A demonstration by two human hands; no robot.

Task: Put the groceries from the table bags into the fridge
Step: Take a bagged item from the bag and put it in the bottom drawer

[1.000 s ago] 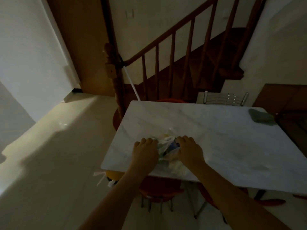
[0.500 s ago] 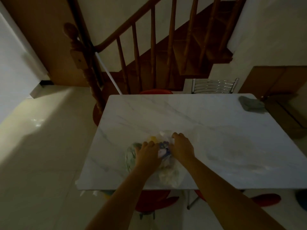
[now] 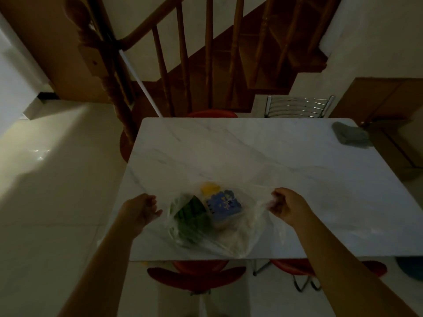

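Note:
A clear plastic bag [image 3: 238, 239] lies on the near edge of the white marble table [image 3: 251, 152]. Inside it I see green vegetables [image 3: 192, 213], a blue printed carton [image 3: 223, 203] and something yellow [image 3: 209, 187] behind it. My left hand [image 3: 139, 210] grips the bag's left side and my right hand [image 3: 287, 207] grips its right side, stretching the mouth wide between them. The room is dim and the bag's edges are faint.
A grey cloth [image 3: 350, 135] lies at the table's far right corner. Red chairs [image 3: 196, 277] stand under the near edge, a metal chair back [image 3: 298, 107] beyond the far edge. A wooden staircase railing [image 3: 183, 53] rises behind. Pale tiled floor [image 3: 57, 191] extends left.
My hands were together on top of the bunched bag; they have moved apart, pulling it open so the contents show. The view has shifted closer over the table.

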